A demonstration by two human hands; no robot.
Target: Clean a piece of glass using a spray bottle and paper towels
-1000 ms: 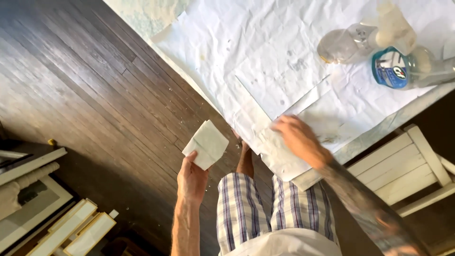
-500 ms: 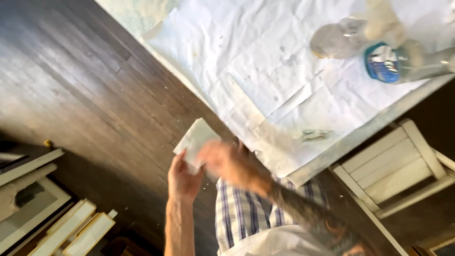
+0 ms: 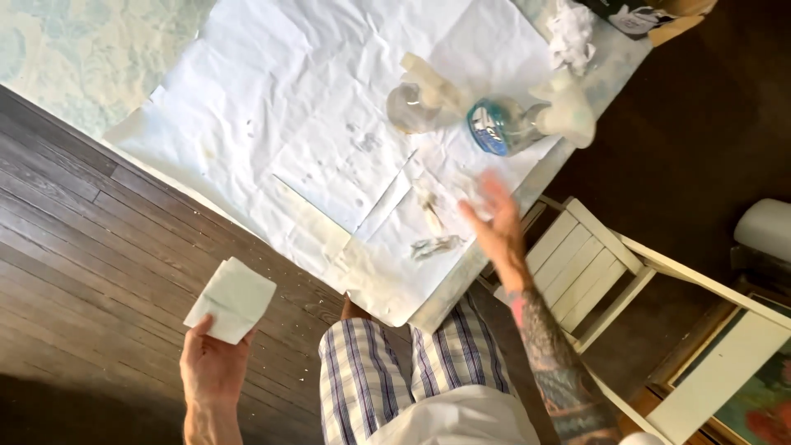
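My left hand (image 3: 212, 367) holds a folded white paper towel (image 3: 231, 299) by its lower edge, out over the dark wood floor to the left of my legs. My right hand (image 3: 494, 218) is raised and blurred, fingers spread and holding nothing, above the right part of the white paper (image 3: 329, 124) that covers the table. Just beyond it lie two spray bottles on their sides: a clear one (image 3: 420, 103) and one with a blue label (image 3: 515, 124). Small wet smears and scraps (image 3: 437, 243) mark the paper near the hand.
A white slatted wooden chair (image 3: 585, 264) stands to the right of the table. Crumpled white paper (image 3: 570, 33) lies at the table's far right corner. A pale patterned rug (image 3: 74, 49) shows at top left. White frame parts (image 3: 725, 371) sit at bottom right.
My right hand left the table's near edge, swept across to the towel by my left hand, then swung out over the paper towards the bottles. The camera view shifted right.
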